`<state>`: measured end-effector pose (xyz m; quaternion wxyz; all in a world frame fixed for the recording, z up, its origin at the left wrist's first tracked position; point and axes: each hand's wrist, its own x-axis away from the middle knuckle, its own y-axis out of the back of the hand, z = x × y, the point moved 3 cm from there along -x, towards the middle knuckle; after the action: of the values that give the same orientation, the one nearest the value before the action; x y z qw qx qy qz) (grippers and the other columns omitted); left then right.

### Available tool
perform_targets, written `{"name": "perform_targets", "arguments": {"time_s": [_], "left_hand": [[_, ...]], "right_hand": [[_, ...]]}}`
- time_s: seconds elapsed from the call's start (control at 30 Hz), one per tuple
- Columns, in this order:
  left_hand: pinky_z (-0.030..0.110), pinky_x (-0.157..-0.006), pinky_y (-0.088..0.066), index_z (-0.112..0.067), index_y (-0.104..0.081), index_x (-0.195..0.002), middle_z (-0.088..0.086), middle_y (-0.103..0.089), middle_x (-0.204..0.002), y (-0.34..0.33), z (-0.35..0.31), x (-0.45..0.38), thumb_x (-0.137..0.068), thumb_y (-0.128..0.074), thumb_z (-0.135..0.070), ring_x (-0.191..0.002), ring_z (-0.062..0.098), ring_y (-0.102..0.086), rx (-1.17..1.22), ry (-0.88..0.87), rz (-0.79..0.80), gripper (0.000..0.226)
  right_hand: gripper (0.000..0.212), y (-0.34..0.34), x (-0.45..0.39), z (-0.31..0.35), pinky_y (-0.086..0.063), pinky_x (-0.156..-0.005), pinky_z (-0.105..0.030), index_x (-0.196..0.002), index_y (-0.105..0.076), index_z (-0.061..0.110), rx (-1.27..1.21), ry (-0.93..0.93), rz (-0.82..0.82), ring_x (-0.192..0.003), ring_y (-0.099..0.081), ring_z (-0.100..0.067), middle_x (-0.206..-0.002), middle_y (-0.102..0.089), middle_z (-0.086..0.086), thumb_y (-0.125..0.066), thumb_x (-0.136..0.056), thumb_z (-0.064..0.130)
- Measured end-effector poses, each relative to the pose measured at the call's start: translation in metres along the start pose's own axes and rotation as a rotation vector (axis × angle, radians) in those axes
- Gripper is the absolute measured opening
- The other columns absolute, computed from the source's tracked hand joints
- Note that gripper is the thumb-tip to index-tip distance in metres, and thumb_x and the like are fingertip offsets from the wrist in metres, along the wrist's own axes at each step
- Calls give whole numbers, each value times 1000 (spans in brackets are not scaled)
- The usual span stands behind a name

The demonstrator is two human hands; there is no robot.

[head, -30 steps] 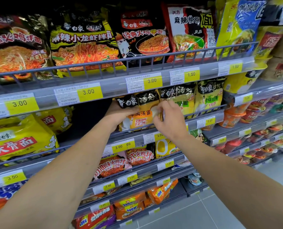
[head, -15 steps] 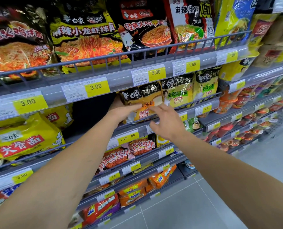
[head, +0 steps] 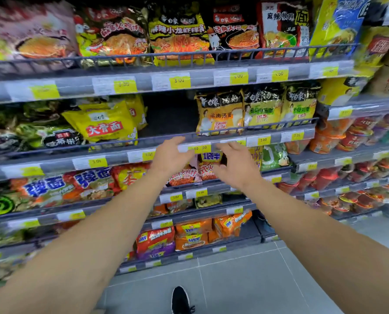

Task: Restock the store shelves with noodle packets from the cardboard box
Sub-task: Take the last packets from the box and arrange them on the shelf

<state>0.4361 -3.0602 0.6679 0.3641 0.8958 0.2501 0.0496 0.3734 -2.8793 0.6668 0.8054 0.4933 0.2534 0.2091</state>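
Both hands have dropped away from the orange-and-black noodle packet (head: 219, 115) they were touching a moment ago; it now stands upright on the second shelf (head: 268, 130), behind the wire rail, just beside two yellow packets (head: 262, 107) of the same brand. Left hand (head: 169, 156) and right hand (head: 235, 164) hover in front of the price-tag strip (head: 202, 148) below that shelf, fingers loosely spread and holding nothing. Between them, parts of red packets (head: 206, 171) on the next shelf down show through, partly hidden by the palms. To the left of the orange packet a dark gap (head: 168, 114) opens, its depth impossible to read. Motion blur smears most labels, so many prices are illegible. A black shoe (head: 180, 300) is cut off by the bottom edge, on the grey tiled floor (head: 245, 286). No cardboard box shows anywhere in view.
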Motion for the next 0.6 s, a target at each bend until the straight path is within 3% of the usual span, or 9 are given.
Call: {"name": "perform_targets", "arguments": {"time_s": [0.17,0.23,0.47,0.6], "left_hand": [[31,-101,-40,-13,-48,-141,6,-56,-137,2,29,126,-88,-65,-39,-126,25,-52,-140,95,46,61],[30,-97,-42,-15,-49,-140,4,-61,-124,3,44,176,-88,-66,-37,-123,25,-54,-137,169,81,58],[31,-95,-43,-18,-50,-139,10,-60,-132,13,114,309,-83,-65,-47,-119,27,-57,-297,300,166,65],[28,-106,-34,-16,-38,-147,6,-42,-150,20,160,377,-87,-65,-39,-133,23,-44,-288,379,223,69]], "right_hand": [[67,-22,85,21,-31,-112,-38,-148,-37,14,12,39,171,-139,-30,-31,-149,-37,-10,-60,-89,37],[70,-35,117,26,-32,-112,-39,-149,-36,14,4,47,246,-141,-29,-31,-150,-35,-9,-59,-88,41],[69,-85,221,67,-34,-108,-34,-146,-40,14,38,116,421,-134,-37,-29,-143,-44,-8,-62,-86,38],[67,-122,272,106,-39,-107,-36,-143,-43,16,87,160,500,-131,-40,-29,-140,-47,-7,-62,-84,41]]}}
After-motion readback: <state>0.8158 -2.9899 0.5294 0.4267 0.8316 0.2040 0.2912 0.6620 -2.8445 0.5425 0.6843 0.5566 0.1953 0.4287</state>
